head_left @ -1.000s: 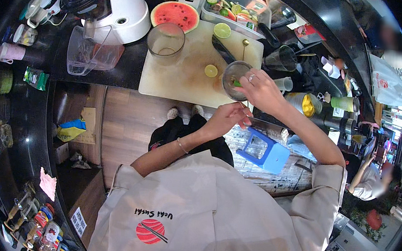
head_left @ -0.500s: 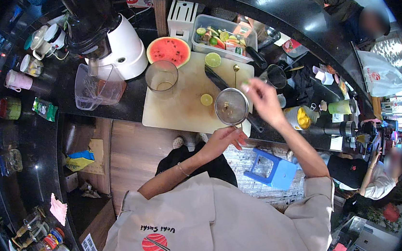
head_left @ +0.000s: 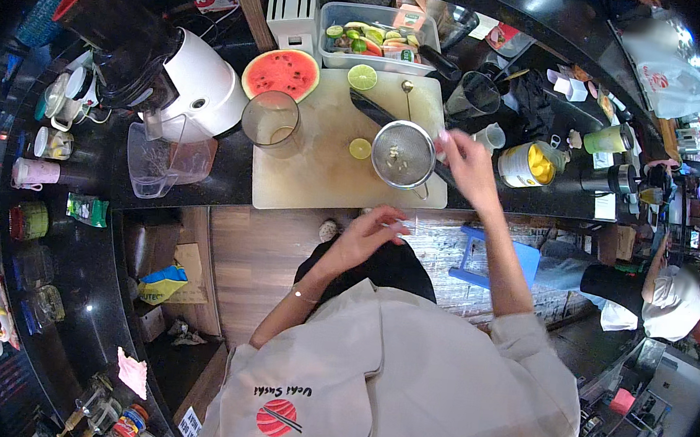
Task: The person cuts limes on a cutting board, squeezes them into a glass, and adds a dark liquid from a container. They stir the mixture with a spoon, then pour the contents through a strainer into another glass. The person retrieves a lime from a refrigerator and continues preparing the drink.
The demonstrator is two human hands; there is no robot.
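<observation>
A round metal mesh strainer (head_left: 404,154) with pale bits in it sits above the right part of the cutting board (head_left: 303,184). My right hand (head_left: 469,167) is at the strainer's right rim, fingers closed; what they pinch is too small to make out. Just below the strainer, my left hand (head_left: 369,235) is open, fingers stretched and apart from it. A long dark knife (head_left: 369,107) shows partly behind the strainer. Left of it lies a small cut lime (head_left: 360,149), and a larger lime half (head_left: 362,76) lies at the board's far edge.
A clear glass (head_left: 271,122) stands on the board near a watermelon half (head_left: 281,75). Farther left are a white juicer (head_left: 202,90) and a clear pitcher (head_left: 162,158). Behind the board is a tub of cut fruit (head_left: 375,48); at right, a container of yellow fruit (head_left: 528,166).
My left hand has come away from the strainer's lower edge and opened. My right hand has moved to the strainer's right rim; the green piece at its fingertips no longer shows.
</observation>
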